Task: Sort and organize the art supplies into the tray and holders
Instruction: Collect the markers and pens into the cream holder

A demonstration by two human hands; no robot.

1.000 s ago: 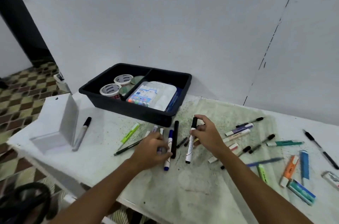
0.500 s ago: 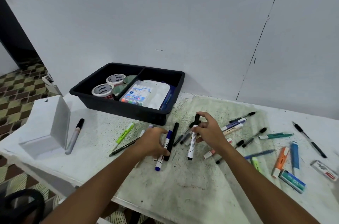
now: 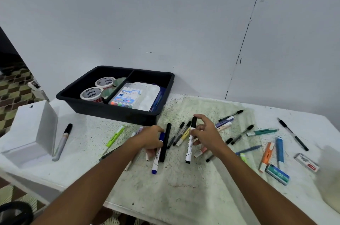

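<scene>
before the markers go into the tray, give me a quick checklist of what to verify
1. Right hand grips the black-capped whiteboard marker: ok.
2. Left hand holds the blue marker and black marker: ok.
3. Marker caps on: ok.
4. Room in black tray, right compartment: not ok, colour pen pack fills it.
5. Left compartment room beside tape rolls: cannot tell.

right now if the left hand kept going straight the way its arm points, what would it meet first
Probably the black tray: the left hand, gripping the blue-capped marker, points up and right toward the tray's near wall. Only bare table lies between, though depth is hard to judge.
</scene>
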